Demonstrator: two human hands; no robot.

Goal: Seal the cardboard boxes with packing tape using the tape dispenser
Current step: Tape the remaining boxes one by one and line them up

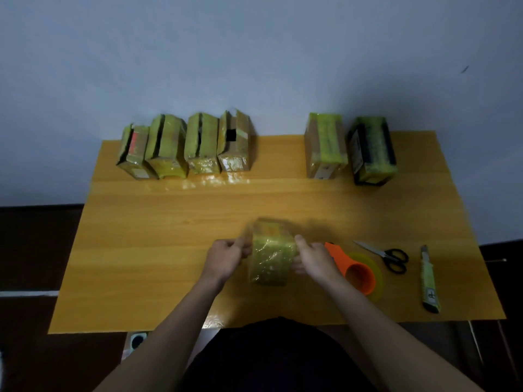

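The wooden table fills the middle of the frame. Along its far edge, four boxes with open top seams stand at upper left, and two taped boxes at upper right. At lower centre stands the box in hand, already glossy with yellowish tape and blurred, so its top seam is hard to make out. The left hand grips its left side with curled fingers; the right hand holds its right side, thumb up on the edge. This looks like turning or settling the box between tape passes. Next, the right hand would need to free itself for the orange tape dispenser just right of it, partly hidden by the wrist. Farther right lie scissors and a utility knife.
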